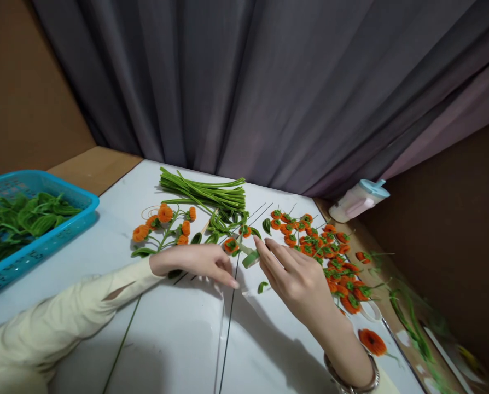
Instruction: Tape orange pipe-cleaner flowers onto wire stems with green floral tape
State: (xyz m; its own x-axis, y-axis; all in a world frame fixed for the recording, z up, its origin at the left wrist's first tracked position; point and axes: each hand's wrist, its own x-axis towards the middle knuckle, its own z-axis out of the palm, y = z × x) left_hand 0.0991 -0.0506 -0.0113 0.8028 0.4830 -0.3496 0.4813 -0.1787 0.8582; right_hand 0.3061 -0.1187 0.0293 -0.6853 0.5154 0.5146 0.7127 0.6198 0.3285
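Mid-table, toward the back edge, the right hand (300, 279) pinches a small roll of green floral tape (250, 258). The left hand (195, 261) seems to hold an orange chenille flower on its thin wire stem (231, 245), fingers narrow. Keep the tape taut and angled.

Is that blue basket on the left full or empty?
Partly full: the blue basket holds a heap of green leaves, with bare mesh visible behind them.

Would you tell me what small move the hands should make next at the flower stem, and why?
Probably wrap the green tape one more turn: the right hand pinches its loose end beside the orange flower, while the left hand steadies the wire stem on the table.
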